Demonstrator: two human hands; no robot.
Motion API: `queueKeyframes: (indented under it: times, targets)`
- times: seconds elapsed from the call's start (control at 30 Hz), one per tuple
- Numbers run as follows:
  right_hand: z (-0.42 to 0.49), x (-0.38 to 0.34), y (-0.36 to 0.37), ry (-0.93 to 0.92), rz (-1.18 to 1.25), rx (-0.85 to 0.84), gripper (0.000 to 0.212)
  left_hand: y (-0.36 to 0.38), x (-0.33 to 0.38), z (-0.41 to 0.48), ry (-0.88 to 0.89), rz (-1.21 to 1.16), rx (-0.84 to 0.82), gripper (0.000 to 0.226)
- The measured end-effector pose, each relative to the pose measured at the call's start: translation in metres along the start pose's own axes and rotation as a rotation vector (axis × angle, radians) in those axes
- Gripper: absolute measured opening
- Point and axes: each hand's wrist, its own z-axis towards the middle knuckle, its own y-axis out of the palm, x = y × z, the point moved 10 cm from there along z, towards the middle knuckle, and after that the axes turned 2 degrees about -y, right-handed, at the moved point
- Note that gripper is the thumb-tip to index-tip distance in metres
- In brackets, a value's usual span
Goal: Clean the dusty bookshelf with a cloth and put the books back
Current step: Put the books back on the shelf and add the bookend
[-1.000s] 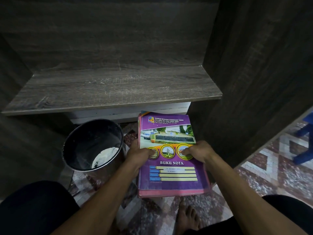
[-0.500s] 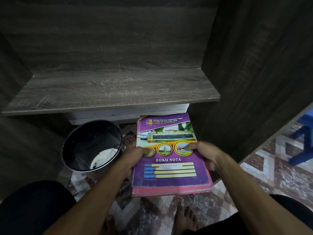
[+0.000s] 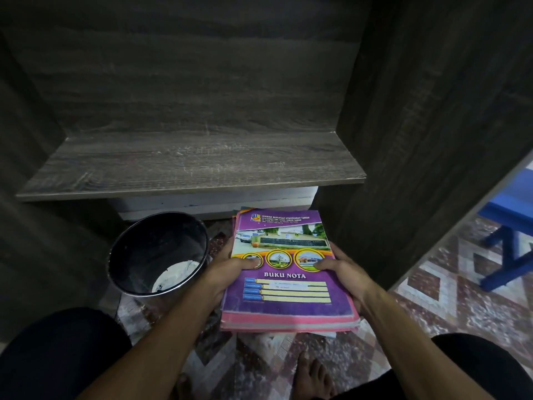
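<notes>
stack of books (image 3: 284, 295) below shelf board (image 3: 190, 166), bin (image 3: 158, 252) just left, stool (image 3: 510, 238) far right

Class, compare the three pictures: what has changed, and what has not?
The book stack, held at its sides by the left hand and right hand throughout, has come slightly toward the person, out from under the shelf. Nothing was let go. The bin and shelf stayed put.

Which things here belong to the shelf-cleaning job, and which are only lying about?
For the job:
- shelf
- books, gripped by the left hand and right hand

Lying about:
- bin
- blue furniture
- white board under the shelf
</notes>
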Motion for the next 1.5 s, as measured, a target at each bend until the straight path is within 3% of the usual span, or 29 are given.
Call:
queueKeyframes:
  times: [0.43,0.67,0.83,0.9,1.2,1.37,1.5]
  targets:
    - [-0.024,-0.008,0.011,0.011,0.067,-0.084,0.042,-0.007,0.002,-0.017,-0.023,-0.023,-0.026,0.044]
    - [-0.022,0.005,0.007,0.034,0.029,0.023,0.047,-0.014,0.000,-0.015,-0.040,0.033,0.015,0.046]
    - [-0.027,0.004,-0.011,0.029,0.027,0.213,0.088,-0.021,-0.002,-0.014,-0.046,0.052,0.041,0.041]
    - [-0.025,0.004,-0.012,0.051,0.020,0.226,0.093,-0.022,-0.001,-0.013,-0.048,0.058,0.054,0.038]
    - [-0.028,0.016,0.000,0.119,0.123,0.184,0.091,-0.020,-0.003,-0.019,-0.030,0.095,0.070,0.043]
    - [-0.026,0.020,0.017,0.080,0.053,0.080,0.059,-0.018,-0.004,-0.026,-0.025,0.100,0.085,0.043]
    - [-0.026,0.019,0.012,0.046,0.112,0.075,0.061,-0.016,-0.003,-0.032,-0.005,0.089,0.095,0.047]
